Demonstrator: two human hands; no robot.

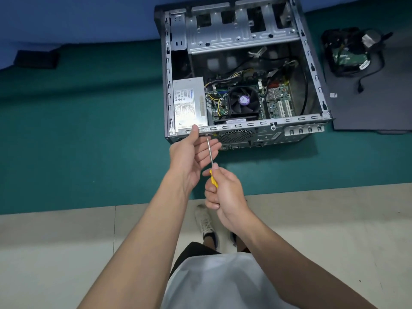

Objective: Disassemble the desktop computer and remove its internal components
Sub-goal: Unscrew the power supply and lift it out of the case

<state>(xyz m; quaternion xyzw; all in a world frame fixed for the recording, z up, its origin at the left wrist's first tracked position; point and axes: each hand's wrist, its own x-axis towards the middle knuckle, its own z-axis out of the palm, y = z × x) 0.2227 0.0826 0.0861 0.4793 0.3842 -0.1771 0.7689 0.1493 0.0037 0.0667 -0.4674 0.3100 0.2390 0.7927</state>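
Note:
The open desktop case point(312, 63) lies on a green table, its rear panel facing me. Inside sit a grey power supply point(189, 101), a CPU fan point(243, 100) and the green motherboard point(278, 101). My right hand point(225, 192) grips a yellow-handled screwdriver point(210, 157), whose tip meets the rear panel near the power supply. My left hand point(191, 152) is open under the shaft, palm up, with its thumb touching the case's rear edge.
A black side panel point(367, 108) lies to the right of the case, with a removed hard drive point(350, 55) and black cables at its far end. A dark object point(36, 59) lies at the far left. The table's near edge runs just below my hands.

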